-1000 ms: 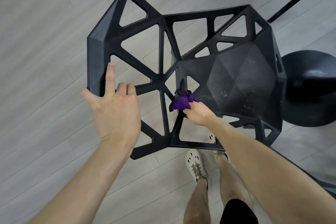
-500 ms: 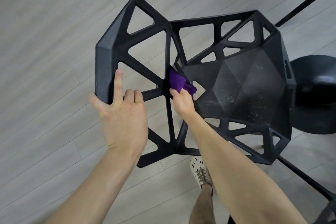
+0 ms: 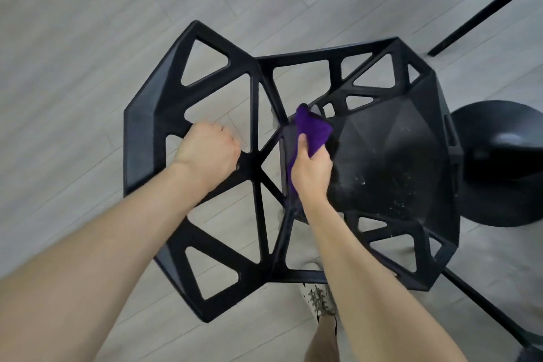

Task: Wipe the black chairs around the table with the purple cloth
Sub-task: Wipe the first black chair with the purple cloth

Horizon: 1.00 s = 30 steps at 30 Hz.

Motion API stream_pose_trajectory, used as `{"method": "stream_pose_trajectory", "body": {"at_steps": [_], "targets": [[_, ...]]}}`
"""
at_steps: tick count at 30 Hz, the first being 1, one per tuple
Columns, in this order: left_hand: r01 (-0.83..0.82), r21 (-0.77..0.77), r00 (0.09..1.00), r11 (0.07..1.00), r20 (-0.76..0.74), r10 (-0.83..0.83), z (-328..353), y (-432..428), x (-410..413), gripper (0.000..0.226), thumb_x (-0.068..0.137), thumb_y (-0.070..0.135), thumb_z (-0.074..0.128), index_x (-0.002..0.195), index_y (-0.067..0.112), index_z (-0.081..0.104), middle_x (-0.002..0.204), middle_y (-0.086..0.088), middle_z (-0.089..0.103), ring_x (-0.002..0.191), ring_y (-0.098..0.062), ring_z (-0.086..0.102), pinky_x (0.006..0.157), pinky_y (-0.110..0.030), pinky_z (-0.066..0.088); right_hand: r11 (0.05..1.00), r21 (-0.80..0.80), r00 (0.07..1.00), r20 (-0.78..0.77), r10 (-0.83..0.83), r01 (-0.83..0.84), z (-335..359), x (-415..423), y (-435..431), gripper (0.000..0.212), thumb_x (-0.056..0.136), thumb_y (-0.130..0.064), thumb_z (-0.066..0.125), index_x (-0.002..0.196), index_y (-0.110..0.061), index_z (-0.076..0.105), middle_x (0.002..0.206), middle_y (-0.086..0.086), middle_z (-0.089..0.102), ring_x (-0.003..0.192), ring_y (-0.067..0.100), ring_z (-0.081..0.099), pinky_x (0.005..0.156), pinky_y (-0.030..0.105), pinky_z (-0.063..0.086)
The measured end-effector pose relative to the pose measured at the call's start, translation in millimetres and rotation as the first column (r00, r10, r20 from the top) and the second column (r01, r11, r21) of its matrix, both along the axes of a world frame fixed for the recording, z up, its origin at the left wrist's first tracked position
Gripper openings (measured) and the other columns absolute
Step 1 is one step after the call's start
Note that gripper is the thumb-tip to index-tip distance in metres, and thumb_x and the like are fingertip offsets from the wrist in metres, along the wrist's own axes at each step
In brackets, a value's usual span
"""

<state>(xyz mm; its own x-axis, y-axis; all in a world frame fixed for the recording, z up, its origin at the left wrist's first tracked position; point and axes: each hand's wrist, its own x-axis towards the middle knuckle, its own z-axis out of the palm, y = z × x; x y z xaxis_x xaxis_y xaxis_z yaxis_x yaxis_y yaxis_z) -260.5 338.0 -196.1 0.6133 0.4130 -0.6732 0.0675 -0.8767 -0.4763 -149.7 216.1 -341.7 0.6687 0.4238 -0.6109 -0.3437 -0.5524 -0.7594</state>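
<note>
Left hand (image 3: 207, 150), 9 o'clock from centre: fingers curled tight round a strut of the black chair's (image 3: 390, 161) open lattice back, pale plank floor (image 3: 88, 38) showing through the gaps. Right hand (image 3: 311, 170), just past centre toward 3 o'clock: clamped on the purple cloth (image 3: 313, 129), which bunches out at the hand's 12 o'clock and presses on the ridge where back meets seat; the seat pan beyond carries pale specks. Round black base (image 3: 499, 161) at far 3 o'clock; laced shoe (image 3: 318, 300) at 6 o'clock.
</note>
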Motion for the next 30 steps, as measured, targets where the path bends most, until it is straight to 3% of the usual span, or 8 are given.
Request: {"method": "stream_pose_trajectory", "body": {"at_steps": [5, 9, 11, 17, 21, 24, 27, 30], "targets": [[0.087, -0.071, 0.993, 0.994, -0.069, -0.092, 3, 12, 0, 0.034, 0.115, 0.041, 0.034, 0.119, 0.022, 0.062, 0.114, -0.002, 0.059, 0.094, -0.023, 0.067, 0.052, -0.036, 0.011, 0.962, -0.067, 0.943, -0.223, 0.246, -0.267, -28, -30, 36, 0.045, 0.112, -0.049, 0.045, 0.14, -0.019, 0.062, 0.132, 0.005, 0.067, 0.126, 0.028, 0.06, 0.098, 0.033, 0.038], [0.055, -0.102, 0.995, 0.993, -0.081, -0.064, 7, 10, 2, 0.027, 0.113, 0.031, 0.038, 0.119, 0.022, 0.062, 0.115, -0.002, 0.059, 0.097, -0.024, 0.068, 0.052, -0.037, 0.011, 0.938, -0.036, 0.884, -0.35, 0.311, -0.344, -3, -69, -10, 0.036, 0.104, -0.061, 0.047, 0.093, -0.031, 0.063, 0.098, -0.008, 0.061, 0.094, 0.018, 0.054, 0.091, 0.038, 0.042], [0.015, -0.109, 0.998, 0.994, -0.055, -0.021, 8, 8, 6, 0.025, 0.11, 0.024, 0.04, 0.118, 0.022, 0.063, 0.115, -0.002, 0.058, 0.098, -0.024, 0.068, 0.052, -0.035, 0.014, 0.929, 0.021, 0.863, -0.364, 0.351, -0.369, 3, -71, -27, 0.031, 0.1, -0.063, 0.048, 0.095, -0.036, 0.062, 0.1, -0.015, 0.063, 0.098, 0.014, 0.057, 0.099, 0.042, 0.048], [-0.016, -0.1, 1.0, 0.995, -0.01, 0.015, 9, 6, 6, 0.026, 0.109, 0.024, 0.04, 0.117, 0.022, 0.064, 0.105, 0.0, 0.053, 0.094, -0.023, 0.066, 0.06, -0.035, 0.028, 0.974, -0.102, 0.908, -0.393, 0.146, -0.201, -39, -22, 64, 0.062, 0.11, -0.055, 0.043, 0.159, -0.017, 0.044, 0.145, 0.009, 0.061, 0.136, 0.034, 0.055, 0.1, 0.035, 0.036], [-0.051, -0.103, 0.999, 0.993, 0.01, 0.053, 5, 6, 3, 0.025, 0.108, 0.025, 0.041, 0.118, 0.021, 0.064, 0.105, 0.0, 0.051, 0.093, -0.023, 0.065, 0.064, -0.035, 0.035, 0.959, -0.118, 0.919, -0.337, 0.206, -0.258, -37, -11, 74, 0.058, 0.109, -0.054, 0.04, 0.155, -0.02, 0.049, 0.14, 0.011, 0.064, 0.128, 0.035, 0.059, 0.1, 0.04, 0.04], [-0.061, -0.107, 0.998, 0.992, 0.009, 0.062, 5, 7, 4, 0.024, 0.108, 0.025, 0.043, 0.118, 0.02, 0.064, 0.108, -0.001, 0.055, 0.093, -0.022, 0.066, 0.066, -0.035, 0.041, 0.936, -0.08, 0.878, -0.382, 0.29, -0.344, -9, -15, 37, 0.052, 0.107, -0.056, 0.043, 0.127, -0.014, 0.068, 0.117, 0.012, 0.072, 0.115, 0.036, 0.066, 0.106, 0.048, 0.049], [-0.081, -0.128, 0.997, 0.988, 0.007, 0.083, 3, 7, 3, 0.022, 0.107, 0.023, 0.043, 0.117, 0.019, 0.063, 0.106, -0.001, 0.055, 0.089, -0.021, 0.065, 0.065, -0.036, 0.041, 0.974, -0.109, 0.842, -0.529, 0.111, -0.197, 25, 6, 12, 0.06, 0.107, -0.058, 0.051, 0.146, -0.014, 0.058, 0.128, 0.004, 0.069, 0.117, 0.025, 0.063, 0.111, 0.044, 0.047], [-0.103, -0.136, 0.994, 0.985, 0.016, 0.106, 1, 8, 0, 0.02, 0.102, 0.013, 0.047, 0.111, 0.02, 0.063, 0.098, 0.0, 0.051, 0.078, -0.02, 0.057, 0.062, -0.036, 0.04, 0.997, -0.043, 0.906, -0.422, 0.041, -0.066, 62, 24, 33, 0.058, 0.11, -0.055, 0.047, 0.142, -0.008, 0.059, 0.117, 0.0, 0.067, 0.105, 0.018, 0.062, 0.097, 0.038, 0.048]]}}
